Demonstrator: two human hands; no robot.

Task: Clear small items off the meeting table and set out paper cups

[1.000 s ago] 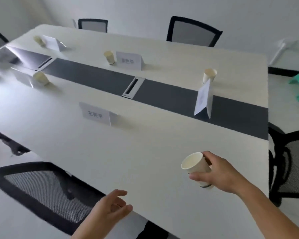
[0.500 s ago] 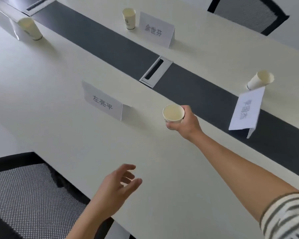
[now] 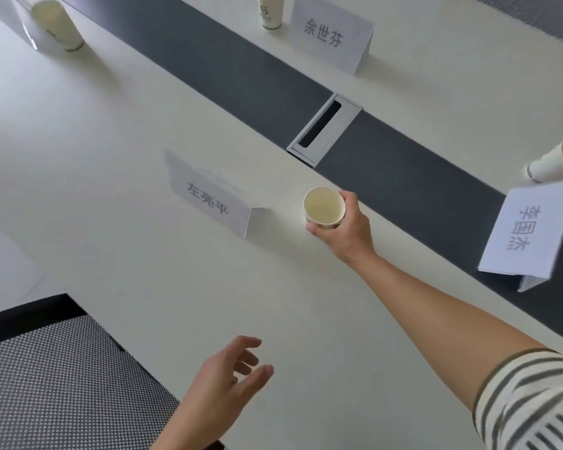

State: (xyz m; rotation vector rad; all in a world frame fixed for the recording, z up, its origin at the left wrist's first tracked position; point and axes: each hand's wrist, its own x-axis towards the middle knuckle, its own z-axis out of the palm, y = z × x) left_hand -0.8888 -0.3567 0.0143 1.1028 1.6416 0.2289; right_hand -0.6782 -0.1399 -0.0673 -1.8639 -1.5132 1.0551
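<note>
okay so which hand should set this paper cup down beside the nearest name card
The right hand. It already grips the paper cup upright, just right of the nearest name card, low over the table. The left hand is open, empty and far back near the table edge.

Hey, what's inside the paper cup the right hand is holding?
The paper cup in the right hand looks empty: only its pale inner wall and bottom show. The fingers cover part of its outside.

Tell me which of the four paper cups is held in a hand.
The cream paper cup beside the nearest white folded name card; the right hand grips it. The other three stand alone, untouched.
</note>
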